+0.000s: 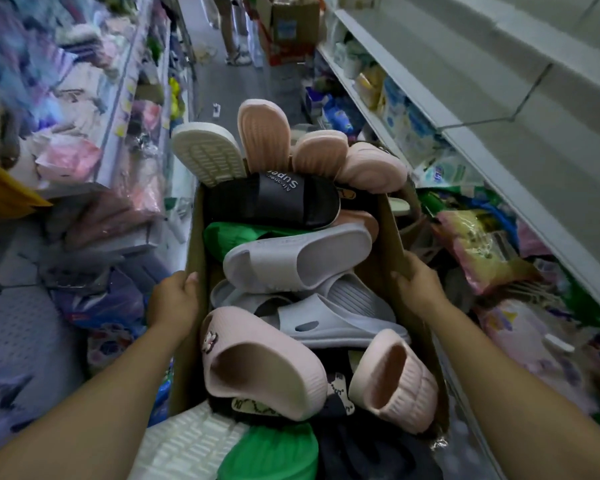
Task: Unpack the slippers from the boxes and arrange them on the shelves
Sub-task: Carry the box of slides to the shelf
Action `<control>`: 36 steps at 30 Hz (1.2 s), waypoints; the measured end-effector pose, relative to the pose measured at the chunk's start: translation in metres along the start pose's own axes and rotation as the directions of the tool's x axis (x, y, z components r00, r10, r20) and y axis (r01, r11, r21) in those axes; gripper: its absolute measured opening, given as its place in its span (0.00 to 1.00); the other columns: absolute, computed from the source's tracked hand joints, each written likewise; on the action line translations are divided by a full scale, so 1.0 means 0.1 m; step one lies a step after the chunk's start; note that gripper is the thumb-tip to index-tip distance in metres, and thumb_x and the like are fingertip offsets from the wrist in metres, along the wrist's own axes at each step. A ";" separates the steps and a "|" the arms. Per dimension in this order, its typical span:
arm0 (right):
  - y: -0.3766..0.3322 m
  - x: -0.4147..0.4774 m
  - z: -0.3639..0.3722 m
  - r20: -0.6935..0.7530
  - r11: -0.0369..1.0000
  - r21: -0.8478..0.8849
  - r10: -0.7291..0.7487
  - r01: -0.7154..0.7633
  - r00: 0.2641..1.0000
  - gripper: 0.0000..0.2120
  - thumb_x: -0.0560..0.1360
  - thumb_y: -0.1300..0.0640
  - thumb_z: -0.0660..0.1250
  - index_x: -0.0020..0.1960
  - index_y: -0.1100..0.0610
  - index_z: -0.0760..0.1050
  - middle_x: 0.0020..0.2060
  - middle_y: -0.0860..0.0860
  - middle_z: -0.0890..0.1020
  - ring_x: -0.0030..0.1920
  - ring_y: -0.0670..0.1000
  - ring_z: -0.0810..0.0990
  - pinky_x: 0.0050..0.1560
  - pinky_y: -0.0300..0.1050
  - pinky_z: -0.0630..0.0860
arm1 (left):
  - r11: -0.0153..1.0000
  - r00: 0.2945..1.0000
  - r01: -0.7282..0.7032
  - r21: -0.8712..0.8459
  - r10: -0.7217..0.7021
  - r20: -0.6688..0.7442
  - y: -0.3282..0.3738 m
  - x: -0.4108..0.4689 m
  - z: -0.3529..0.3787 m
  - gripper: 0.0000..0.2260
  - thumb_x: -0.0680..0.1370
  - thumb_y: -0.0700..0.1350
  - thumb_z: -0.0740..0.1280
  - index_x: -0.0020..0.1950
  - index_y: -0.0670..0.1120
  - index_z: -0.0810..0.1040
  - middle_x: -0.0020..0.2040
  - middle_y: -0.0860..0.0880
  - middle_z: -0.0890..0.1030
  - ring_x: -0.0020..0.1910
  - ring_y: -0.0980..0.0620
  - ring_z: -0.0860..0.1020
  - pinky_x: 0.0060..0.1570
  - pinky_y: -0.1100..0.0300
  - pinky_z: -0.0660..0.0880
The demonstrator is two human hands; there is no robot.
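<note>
**A:** Where are the slippers?

**B:** Heaped in a long cardboard box, filling it past the rim. Nearest the camera lie two pale pink slippers, one with a small charm and one ribbed, with a green slipper below them at the near end. Further along is a grey slipper on top of other grey ones, then a black slipper with white lettering on its strap.

**A:** And the far end?

**B:** A white sole and a pink sole stand up on end, with more pink ones leaning beside them.

**A:** What are the hands doing?

**B:** Both grip the box. The left hand clasps the left wall, thumb hooked over the rim. The right hand is curled around the edge of the right wall.

**A:** What surrounds it?

**B:** A narrow shop aisle. On the right run grey shelves, the upper tier bare and packaged goods on the tiers below. The shelves on the left are crowded with soft pink and purple goods, too blurred to name. Ahead, on the grey floor, someone's legs stand just beside another carton.
</note>
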State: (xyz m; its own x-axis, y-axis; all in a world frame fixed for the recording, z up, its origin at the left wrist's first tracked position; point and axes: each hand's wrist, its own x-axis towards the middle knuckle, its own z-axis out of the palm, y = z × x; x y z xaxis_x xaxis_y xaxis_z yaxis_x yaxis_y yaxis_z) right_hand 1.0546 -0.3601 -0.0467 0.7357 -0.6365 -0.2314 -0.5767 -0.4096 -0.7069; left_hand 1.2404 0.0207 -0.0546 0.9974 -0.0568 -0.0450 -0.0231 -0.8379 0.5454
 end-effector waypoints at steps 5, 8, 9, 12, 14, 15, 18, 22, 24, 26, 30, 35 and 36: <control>-0.19 0.76 -0.12 0.088 0.998 0.005 -0.059 0.059 0.994 0.19 0.81 0.63 0.65 0.71 0.54 0.71 0.61 0.56 0.81 0.62 0.56 0.78 0.61 0.47 0.72 | 0.999 0.997 0.048 -0.026 -0.050 -0.053 0.22 0.28 0.17 0.18 0.84 0.48 0.62 0.35 0.45 0.69 0.39 0.31 0.78 0.41 0.32 0.78 0.39 0.44 0.74; -0.32 1.08 -0.09 0.119 0.997 0.008 -0.078 0.078 0.990 0.19 0.81 0.62 0.64 0.72 0.53 0.71 0.62 0.56 0.81 0.63 0.58 0.78 0.65 0.54 0.74 | 0.995 0.993 0.090 -0.032 -0.092 -0.072 0.32 0.48 0.17 0.17 0.84 0.48 0.62 0.36 0.43 0.72 0.40 0.32 0.79 0.42 0.32 0.78 0.41 0.43 0.76; -0.37 1.19 -0.07 0.129 0.997 0.010 -0.081 0.080 0.988 0.19 0.82 0.62 0.64 0.72 0.53 0.70 0.62 0.56 0.80 0.64 0.59 0.77 0.65 0.55 0.74 | 0.994 0.991 0.101 -0.045 -0.105 -0.080 0.35 0.54 0.17 0.18 0.84 0.48 0.62 0.36 0.43 0.71 0.40 0.32 0.79 0.41 0.32 0.78 0.41 0.43 0.76; -0.54 1.53 0.01 0.148 0.998 0.013 -0.064 0.063 0.987 0.21 0.82 0.61 0.65 0.74 0.54 0.69 0.65 0.56 0.79 0.66 0.59 0.76 0.68 0.59 0.73 | 0.988 0.984 0.140 -0.064 -0.146 -0.098 0.39 0.77 0.21 0.17 0.84 0.48 0.62 0.37 0.41 0.74 0.40 0.32 0.80 0.42 0.32 0.78 0.41 0.44 0.75; -0.63 1.77 0.06 0.142 0.997 0.009 -0.071 0.070 0.987 0.22 0.81 0.61 0.65 0.75 0.55 0.69 0.66 0.56 0.78 0.67 0.59 0.76 0.69 0.58 0.73 | 0.982 0.979 0.166 -0.092 -0.175 -0.100 0.42 0.97 0.25 0.18 0.84 0.48 0.63 0.38 0.40 0.74 0.40 0.32 0.80 0.42 0.32 0.79 0.41 0.44 0.75; -0.68 1.90 0.08 0.140 0.997 0.000 -0.073 0.073 0.988 0.22 0.81 0.61 0.65 0.75 0.55 0.69 0.66 0.57 0.79 0.67 0.60 0.76 0.68 0.58 0.73 | 0.979 0.978 0.178 -0.102 -0.188 -0.096 0.45 1.08 0.27 0.18 0.84 0.48 0.63 0.36 0.40 0.73 0.40 0.32 0.80 0.42 0.32 0.79 0.41 0.44 0.75; -0.88 2.29 0.17 0.126 0.997 -0.017 -0.077 0.080 0.989 0.20 0.81 0.60 0.66 0.72 0.52 0.70 0.62 0.55 0.81 0.63 0.59 0.78 0.65 0.59 0.75 | 0.978 0.980 0.166 -0.124 -0.178 -0.094 0.54 1.51 0.34 0.20 0.83 0.47 0.63 0.32 0.45 0.67 0.40 0.30 0.79 0.41 0.32 0.78 0.40 0.46 0.73; -1.28 2.83 0.35 0.108 0.996 -0.041 -0.078 0.083 0.991 0.19 0.81 0.58 0.66 0.70 0.50 0.72 0.60 0.54 0.82 0.61 0.58 0.80 0.64 0.56 0.76 | 0.979 0.981 0.149 -0.137 -0.164 -0.105 0.64 2.28 0.29 0.20 0.83 0.47 0.64 0.32 0.46 0.66 0.39 0.30 0.79 0.41 0.31 0.78 0.43 0.44 0.75; -1.51 3.09 0.46 0.097 0.996 -0.038 -0.079 0.083 0.992 0.19 0.80 0.58 0.67 0.70 0.51 0.72 0.60 0.55 0.83 0.61 0.59 0.80 0.63 0.56 0.77 | 0.975 0.981 0.141 -0.171 -0.160 -0.105 0.64 2.72 0.24 0.20 0.83 0.48 0.64 0.32 0.45 0.67 0.38 0.30 0.78 0.40 0.31 0.78 0.43 0.42 0.77; -1.75 3.31 0.58 0.089 0.996 -0.022 -0.087 0.089 0.992 0.20 0.81 0.59 0.67 0.72 0.53 0.71 0.62 0.56 0.82 0.63 0.60 0.79 0.64 0.55 0.76 | 0.977 0.987 0.110 -0.181 -0.129 -0.095 0.59 3.14 0.21 0.20 0.81 0.53 0.62 0.33 0.45 0.68 0.37 0.33 0.78 0.39 0.32 0.79 0.43 0.41 0.78; -2.13 3.74 0.74 0.071 0.995 -0.035 -0.090 0.093 0.993 0.20 0.81 0.60 0.65 0.73 0.56 0.70 0.63 0.58 0.80 0.65 0.61 0.77 0.63 0.52 0.72 | 0.981 0.988 0.110 -0.160 -0.125 -0.089 0.62 3.80 0.12 0.21 0.79 0.58 0.60 0.39 0.42 0.75 0.39 0.33 0.80 0.40 0.33 0.79 0.44 0.41 0.79; -2.38 4.25 0.83 0.089 0.994 -0.064 -0.080 0.086 0.993 0.18 0.81 0.60 0.65 0.70 0.55 0.72 0.58 0.58 0.82 0.61 0.60 0.79 0.60 0.50 0.73 | 0.985 0.990 0.091 -0.144 -0.105 -0.096 0.85 4.29 0.14 0.17 0.83 0.50 0.63 0.35 0.44 0.71 0.38 0.32 0.79 0.39 0.33 0.78 0.42 0.45 0.76; -2.41 4.35 0.85 0.096 0.994 -0.068 -0.080 0.087 0.992 0.17 0.81 0.60 0.66 0.69 0.55 0.72 0.57 0.58 0.83 0.60 0.60 0.80 0.59 0.50 0.74 | 0.987 0.990 0.096 -0.131 -0.108 -0.089 0.86 4.39 0.16 0.17 0.83 0.48 0.63 0.35 0.45 0.70 0.38 0.31 0.79 0.40 0.33 0.78 0.42 0.46 0.75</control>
State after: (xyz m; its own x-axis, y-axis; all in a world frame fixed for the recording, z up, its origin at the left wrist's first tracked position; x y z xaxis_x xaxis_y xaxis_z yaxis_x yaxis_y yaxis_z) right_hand 1.5437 -0.4828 -0.0342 0.8102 -0.5358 -0.2376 -0.5335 -0.5063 -0.6775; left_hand 1.6754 -0.0854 -0.0410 0.9961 0.0828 -0.0292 0.0821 -0.7612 0.6434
